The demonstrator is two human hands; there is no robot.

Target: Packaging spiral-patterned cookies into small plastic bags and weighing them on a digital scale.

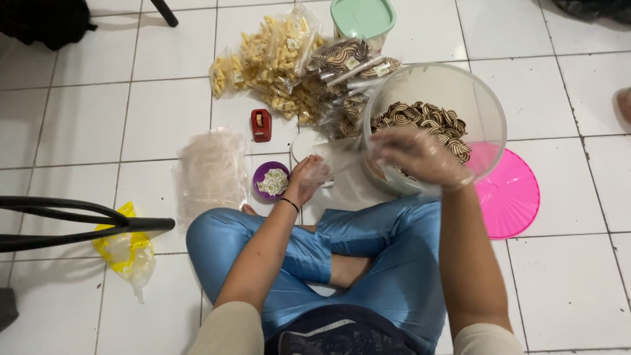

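White floor tiles point(98, 118) carry one clear tub point(483, 108) of striped brown cookies point(427, 121), its rim tipped toward the person. One gloved right hand point(417, 156) curls loosely at that rim; whether it grips a cookie is unclear. One left hand point(305, 179) pinches a clear bag point(335, 158). One pink lid point(509, 194) lies right; bare tiles lie open left.

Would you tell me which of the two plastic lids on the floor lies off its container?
The pink lid, flat on the tiles right of the clear tub; the mint-green lid sits on its container.
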